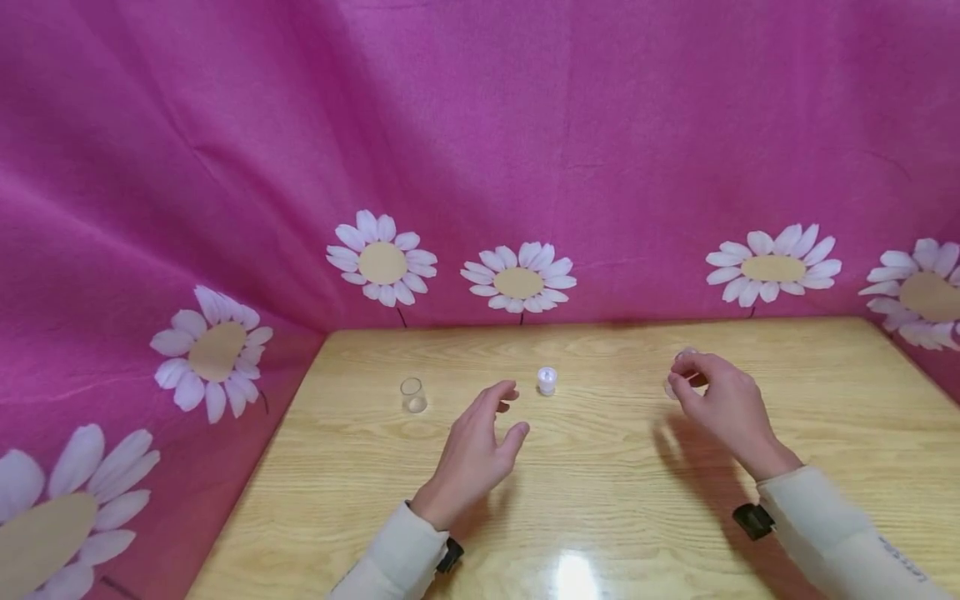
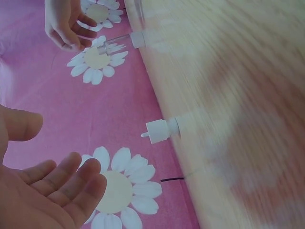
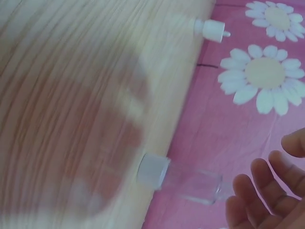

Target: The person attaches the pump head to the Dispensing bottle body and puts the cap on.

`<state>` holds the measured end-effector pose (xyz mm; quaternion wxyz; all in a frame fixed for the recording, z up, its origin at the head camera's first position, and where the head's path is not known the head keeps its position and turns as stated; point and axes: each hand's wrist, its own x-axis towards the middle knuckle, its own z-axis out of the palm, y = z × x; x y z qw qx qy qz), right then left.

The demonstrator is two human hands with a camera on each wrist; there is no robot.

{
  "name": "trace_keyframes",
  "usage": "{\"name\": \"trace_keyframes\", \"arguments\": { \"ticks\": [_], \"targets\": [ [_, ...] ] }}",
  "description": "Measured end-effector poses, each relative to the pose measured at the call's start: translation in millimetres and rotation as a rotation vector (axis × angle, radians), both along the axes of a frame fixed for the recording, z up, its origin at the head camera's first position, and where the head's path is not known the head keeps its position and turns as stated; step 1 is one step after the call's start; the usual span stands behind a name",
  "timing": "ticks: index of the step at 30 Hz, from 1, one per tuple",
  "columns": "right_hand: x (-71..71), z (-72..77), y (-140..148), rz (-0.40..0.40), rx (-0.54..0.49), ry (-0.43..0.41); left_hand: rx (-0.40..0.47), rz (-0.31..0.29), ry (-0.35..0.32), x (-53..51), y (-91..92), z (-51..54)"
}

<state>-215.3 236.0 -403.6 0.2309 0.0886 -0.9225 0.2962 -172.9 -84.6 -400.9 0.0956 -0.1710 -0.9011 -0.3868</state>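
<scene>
My right hand (image 1: pixel 723 408) is just beside a clear bottle (image 3: pixel 193 183) that stands on its white lower part (image 3: pixel 153 171); its thumb and fingers are loosely curved, and no grip shows. In the head view this hand mostly hides the bottle. My left hand (image 1: pixel 472 454) hovers over the table with thumb and fingers apart, holding nothing. Beyond its fingertips, near the table's middle, stands a small white piece with a thin nozzle (image 2: pixel 158 130). Left of the left hand is a clear open cylinder (image 1: pixel 413 396).
The wooden table (image 1: pixel 600 467) ends at the back against a pink cloth (image 1: pixel 600 150) printed with white daisies. The same cloth hangs along the left and right sides. A bright light reflection (image 1: pixel 575 575) lies near the front.
</scene>
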Motion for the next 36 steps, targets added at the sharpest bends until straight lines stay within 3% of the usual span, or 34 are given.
{"name": "trace_keyframes", "arguments": {
  "ticks": [7,14,19,23,27,36],
  "targets": [
    [-1.6,0.0,16,-0.047,-0.012,0.019,-0.032,0.011,-0.08,-0.7,-3.0,-1.8],
    [-7.4,-4.5,26,-0.093,-0.041,0.003,-0.026,0.006,-0.072,-1.2,-4.7,-3.4],
    [-14.9,-7.8,30,-0.09,-0.074,-0.14,-0.022,0.004,-0.075,-0.9,-5.8,-3.2],
    [-23.6,-11.2,33,-0.049,-0.093,-0.312,-0.027,0.006,-0.078,-0.5,-5.9,-3.1],
    [-30.8,-14.3,34,-0.008,-0.107,-0.423,-0.03,0.003,-0.078,-0.7,-5.1,-2.8],
    [-37.4,-21.5,31,0.008,-0.121,-0.468,-0.061,-0.009,-0.057,-0.9,-5.7,-2.1]
  ]
}}
